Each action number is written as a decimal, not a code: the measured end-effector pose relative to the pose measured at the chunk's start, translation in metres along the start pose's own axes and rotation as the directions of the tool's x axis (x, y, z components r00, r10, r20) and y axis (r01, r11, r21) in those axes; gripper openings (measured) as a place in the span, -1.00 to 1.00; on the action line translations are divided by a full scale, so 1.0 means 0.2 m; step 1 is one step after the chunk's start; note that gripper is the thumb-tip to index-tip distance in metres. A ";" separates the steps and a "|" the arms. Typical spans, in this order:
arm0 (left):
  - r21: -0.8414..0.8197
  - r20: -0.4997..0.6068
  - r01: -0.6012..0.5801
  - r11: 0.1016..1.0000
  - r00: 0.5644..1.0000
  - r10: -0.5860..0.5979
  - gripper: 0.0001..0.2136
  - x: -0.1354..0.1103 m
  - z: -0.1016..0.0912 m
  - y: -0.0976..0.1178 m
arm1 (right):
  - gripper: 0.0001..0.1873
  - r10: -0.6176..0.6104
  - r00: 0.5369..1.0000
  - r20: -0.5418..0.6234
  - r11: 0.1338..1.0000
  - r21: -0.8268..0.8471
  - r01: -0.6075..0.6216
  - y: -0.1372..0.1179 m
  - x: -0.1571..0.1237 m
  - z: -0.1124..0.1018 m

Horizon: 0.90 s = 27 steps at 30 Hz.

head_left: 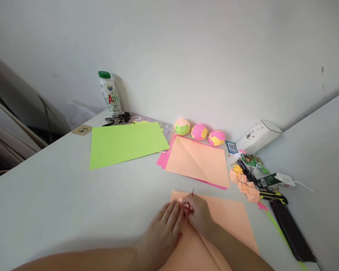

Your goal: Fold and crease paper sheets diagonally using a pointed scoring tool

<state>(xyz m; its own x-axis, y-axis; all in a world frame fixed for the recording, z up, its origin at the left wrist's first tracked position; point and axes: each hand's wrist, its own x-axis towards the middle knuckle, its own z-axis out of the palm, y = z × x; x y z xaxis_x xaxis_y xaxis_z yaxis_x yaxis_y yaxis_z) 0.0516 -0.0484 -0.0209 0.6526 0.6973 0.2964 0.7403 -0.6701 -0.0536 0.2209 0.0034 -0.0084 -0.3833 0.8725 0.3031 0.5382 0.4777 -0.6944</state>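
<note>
A peach-coloured paper sheet [228, 218] lies on the white table [59, 203] right in front of me, with a crease running toward its far corner. My left hand [162, 233] rests flat on the sheet's left part, fingers stretched out and together. My right hand [199, 214] is closed round a thin red pen-like stick [190, 203], its tip at the sheet near the far corner. Both hands touch each other over the paper.
Farther back lie a green sheet [124, 143], another peach sheet [199, 160] over pink paper, and three folded paper balls [199, 131]. A bottle [109, 93] and keys [118, 119] stand back left. Folded peach pieces [247, 186], small boxes, a cutter and a dark case [292, 229] crowd the right.
</note>
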 end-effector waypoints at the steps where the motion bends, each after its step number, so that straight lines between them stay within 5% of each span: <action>1: -0.018 0.031 -0.008 1.000 0.999 0.008 -0.58 0.00 0.00 0.00 | -0.87 -0.001 1.000 0.005 1.000 0.008 0.001 0.00 0.00 -0.01; 8: -0.076 0.142 0.007 0.997 0.990 0.004 -0.48 -0.02 -0.02 0.00 | -0.86 0.011 1.000 0.002 0.996 0.090 -0.011 -0.02 -0.01 -0.06; 15: -0.062 0.154 0.026 0.998 0.988 -0.016 -0.47 -0.03 -0.03 0.02 | -0.81 0.014 0.997 -0.082 0.998 -0.064 -0.019 0.00 -0.06 -0.08; 21: -0.195 0.197 0.061 0.979 0.980 -0.022 -0.44 -0.02 -0.05 -0.03 | -0.81 0.009 0.998 -0.064 0.996 -0.083 -0.014 0.01 -0.05 -0.06; 27: -0.257 0.272 0.071 0.964 0.962 0.002 -0.41 -0.01 -0.04 -0.05 | -0.81 -0.059 0.998 0.029 0.947 -0.313 0.065 0.02 -0.01 -0.07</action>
<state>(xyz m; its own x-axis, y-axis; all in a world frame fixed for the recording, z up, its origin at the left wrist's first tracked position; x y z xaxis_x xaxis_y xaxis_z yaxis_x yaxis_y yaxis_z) 0.0412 -0.0454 -0.0133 0.6732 0.7390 0.0253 0.7183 -0.6618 0.2145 0.2337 0.0053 -0.0032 -0.4361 0.8394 0.3245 0.7200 0.5417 -0.4337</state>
